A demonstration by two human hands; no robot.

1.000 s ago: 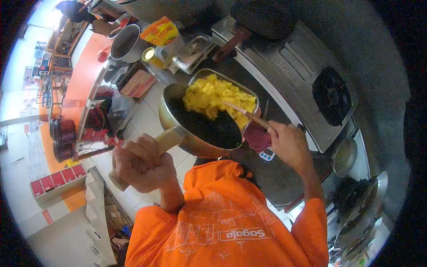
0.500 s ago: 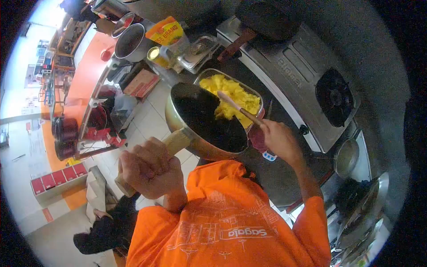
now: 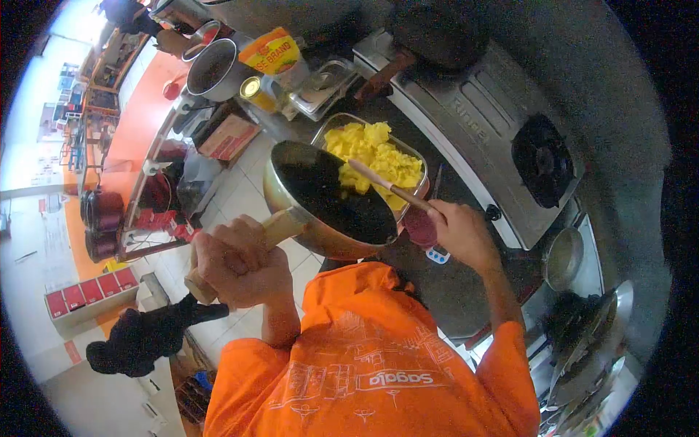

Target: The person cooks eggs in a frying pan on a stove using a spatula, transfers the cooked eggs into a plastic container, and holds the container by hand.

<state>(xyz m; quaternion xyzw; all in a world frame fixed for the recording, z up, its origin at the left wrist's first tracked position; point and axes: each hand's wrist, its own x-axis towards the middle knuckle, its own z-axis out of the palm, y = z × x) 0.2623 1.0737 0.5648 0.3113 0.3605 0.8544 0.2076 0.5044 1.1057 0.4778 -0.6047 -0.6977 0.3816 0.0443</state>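
Observation:
My left hand (image 3: 244, 264) is closed around the wooden handle of a deep wok (image 3: 313, 234). The wok is tilted, with its dark inside facing the rectangular metal tray (image 3: 318, 135). A heap of yellow food resembling scrambled egg (image 3: 378, 149) lies in the tray, and some is still at the wok's rim. My right hand (image 3: 466, 237) grips a wooden spatula (image 3: 384, 186), its blade against the yellow food where wok and tray meet. Below the tray, near my right fingers, is a maroon item (image 3: 420, 226) of unclear kind.
On the right stands a gas stove (image 3: 455, 124) with a bare burner (image 3: 543, 154) and a dark pan (image 3: 437, 36). Beyond the tray are a lidded metal container (image 3: 324, 87), a yellow-topped can (image 3: 251, 88), a printed bag (image 3: 273, 54) and a pot (image 3: 213, 69). A person in black (image 3: 149, 335) is at lower left.
The wok has shifted slightly left, and the spatula blade with it. More yellow food now shows heaped at the tray's far side. The person in black has moved left.

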